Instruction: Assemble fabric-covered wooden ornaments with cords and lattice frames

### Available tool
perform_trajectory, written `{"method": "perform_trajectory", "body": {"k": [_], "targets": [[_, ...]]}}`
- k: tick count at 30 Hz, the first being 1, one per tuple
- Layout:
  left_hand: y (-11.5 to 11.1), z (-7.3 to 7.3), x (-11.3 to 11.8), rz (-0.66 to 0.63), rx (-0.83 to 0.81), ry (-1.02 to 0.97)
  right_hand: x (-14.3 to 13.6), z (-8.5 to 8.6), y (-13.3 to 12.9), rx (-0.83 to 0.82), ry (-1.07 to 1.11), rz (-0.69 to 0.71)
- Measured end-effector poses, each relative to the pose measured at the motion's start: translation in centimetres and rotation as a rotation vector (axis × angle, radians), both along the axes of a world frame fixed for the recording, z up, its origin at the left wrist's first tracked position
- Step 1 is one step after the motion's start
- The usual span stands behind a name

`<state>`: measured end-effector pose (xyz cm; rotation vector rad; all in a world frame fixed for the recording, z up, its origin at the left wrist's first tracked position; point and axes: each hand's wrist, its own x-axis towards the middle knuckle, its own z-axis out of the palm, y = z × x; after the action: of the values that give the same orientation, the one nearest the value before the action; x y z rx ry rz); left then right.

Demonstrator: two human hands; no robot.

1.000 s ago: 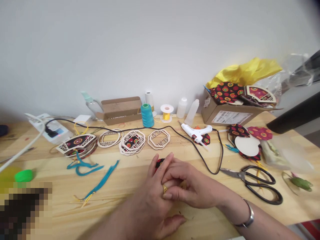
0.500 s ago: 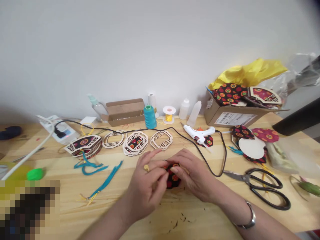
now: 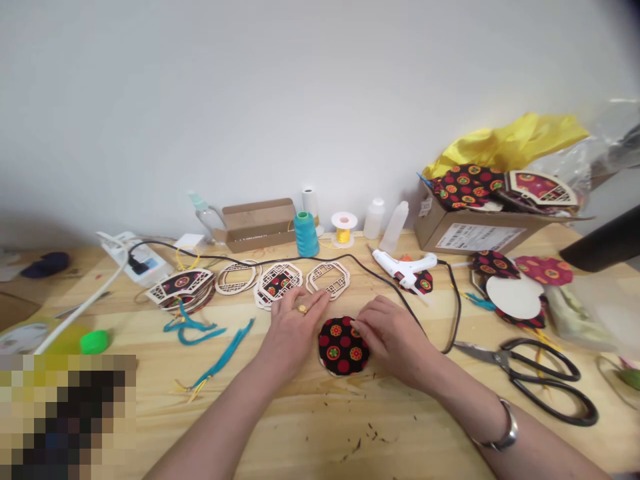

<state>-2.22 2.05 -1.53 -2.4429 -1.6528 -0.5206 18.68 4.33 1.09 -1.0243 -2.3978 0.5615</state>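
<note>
The right hand (image 3: pixel 397 343) holds the upper-right edge of the fabric disc (image 3: pixel 344 347) between thumb and fingertips; the disc lies on the desk (image 3: pixel 280 433). The left hand (image 3: pixel 290 327), fingers extended and close together, is left of the disc; whether it grips anything cannot be determined. Relative to the disc: dark scraps (image 3: pixel 358 445) lie in front; the open lattice frame (image 3: pixel 345 281) lies just behind; the teal tassel (image 3: pixel 227 353) lies left; the glue gun (image 3: pixel 406 267) lies behind right; the scissors (image 3: pixel 507 363) lie right; the thread cone (image 3: pixel 306 236) stands farther behind.
</note>
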Motion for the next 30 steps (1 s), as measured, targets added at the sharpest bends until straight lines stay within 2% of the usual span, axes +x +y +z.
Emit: {"method": "perform_trajectory", "body": {"k": [10,20,25,30], "targets": [[0.1,0.5,-0.5,0.004,0.070,0.023,0.1,-0.1,0.1,-0.004,-0.018,0.003],[0.2,0.3,-0.4,0.006,0.125,-0.019,0.2,-0.1,0.1,-0.004,-0.021,-0.013],[0.2,0.9,-0.1,-0.030,0.188,-0.173,0.3,0.1,0.1,-0.010,0.004,-0.011],[-0.3,2.0,0.5,-0.144,0.228,-0.350,0.3,0.5,0.0,0.005,0.010,0.024]]}}
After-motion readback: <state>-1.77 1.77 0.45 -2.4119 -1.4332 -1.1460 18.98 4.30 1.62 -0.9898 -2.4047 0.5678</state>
